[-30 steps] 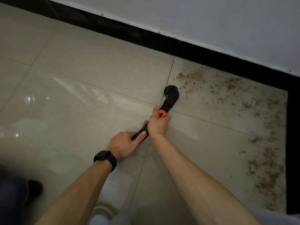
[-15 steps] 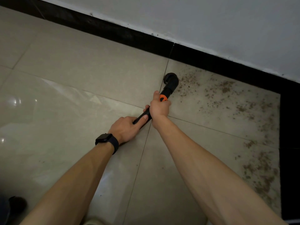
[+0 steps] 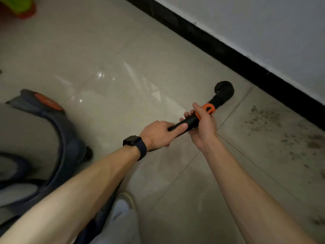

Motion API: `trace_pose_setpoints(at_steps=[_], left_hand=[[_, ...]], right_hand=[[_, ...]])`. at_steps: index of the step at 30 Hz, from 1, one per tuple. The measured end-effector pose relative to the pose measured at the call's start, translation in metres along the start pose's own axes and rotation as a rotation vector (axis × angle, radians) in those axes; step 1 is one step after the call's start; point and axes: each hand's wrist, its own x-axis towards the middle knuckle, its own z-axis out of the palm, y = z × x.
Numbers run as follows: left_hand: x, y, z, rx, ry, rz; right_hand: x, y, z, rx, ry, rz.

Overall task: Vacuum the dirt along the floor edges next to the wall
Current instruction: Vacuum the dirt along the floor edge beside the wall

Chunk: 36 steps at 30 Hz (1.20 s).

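Observation:
A black vacuum wand (image 3: 186,122) with an orange collar (image 3: 208,108) ends in a round brush nozzle (image 3: 224,88). The nozzle hangs near the floor, left of the brown dirt (image 3: 281,131) scattered along the black skirting (image 3: 246,60). My right hand (image 3: 204,124) grips the wand just behind the orange collar. My left hand (image 3: 158,133), with a dark watch on the wrist, holds the wand lower down, thumb laid along it.
The grey vacuum body (image 3: 45,138) with an orange button sits at the left, its ribbed hose (image 3: 107,205) running under my left arm. My shoe (image 3: 124,199) is on the beige tiles. A red and green object (image 3: 17,6) lies at the far top left.
The view has swung left, bringing the vacuum body into sight. The nozzle has pulled back from the dirt patch and sits left of it. Both hands keep their hold.

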Motion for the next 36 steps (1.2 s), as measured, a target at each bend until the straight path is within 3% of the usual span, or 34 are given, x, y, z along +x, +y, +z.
trace_pose_setpoints(at_steps=[4, 7, 12, 18, 22, 24, 25, 27, 29, 32, 36], left_hand=[[-0.068, -0.011, -0.013, -0.241, 0.012, -0.171], [-0.12, -0.017, -0.008, -0.423, -0.001, -0.243], [-0.192, -0.048, -0.002, -0.371, 0.171, -0.405], [-0.301, -0.068, 0.008, -0.146, 0.676, -0.442], [-0.371, -0.056, 0.003, -0.063, 1.265, -0.384], [-0.386, -0.068, -0.008, -0.078, 1.539, -0.508], [-0.388, -0.081, -0.016, -0.222, 1.566, -0.604], [-0.378, -0.105, -0.035, -0.726, 1.388, -0.754], [-0.359, -0.123, -0.047, -1.22, 1.308, -0.611], [-0.329, -0.129, -0.051, -1.349, 1.489, -0.499], [-0.288, -0.125, -0.077, -1.436, 1.559, -0.505]], right_hand=[[-0.043, 0.019, 0.037, 0.045, -0.165, 0.186], [-0.073, 0.037, 0.053, 0.035, -0.14, 0.297], [-0.119, 0.073, 0.073, -0.075, -0.132, 0.379], [-0.152, 0.103, 0.098, -0.266, -0.225, 0.298], [-0.166, 0.12, 0.11, -0.434, -0.259, 0.18], [-0.175, 0.123, 0.12, -0.49, -0.318, 0.159], [-0.177, 0.125, 0.126, -0.524, -0.338, 0.136], [-0.178, 0.127, 0.134, -0.613, -0.369, 0.058], [-0.175, 0.126, 0.139, -0.669, -0.399, 0.005], [-0.155, 0.112, 0.135, -0.691, -0.374, -0.066], [-0.125, 0.081, 0.117, -0.629, -0.267, -0.125]])
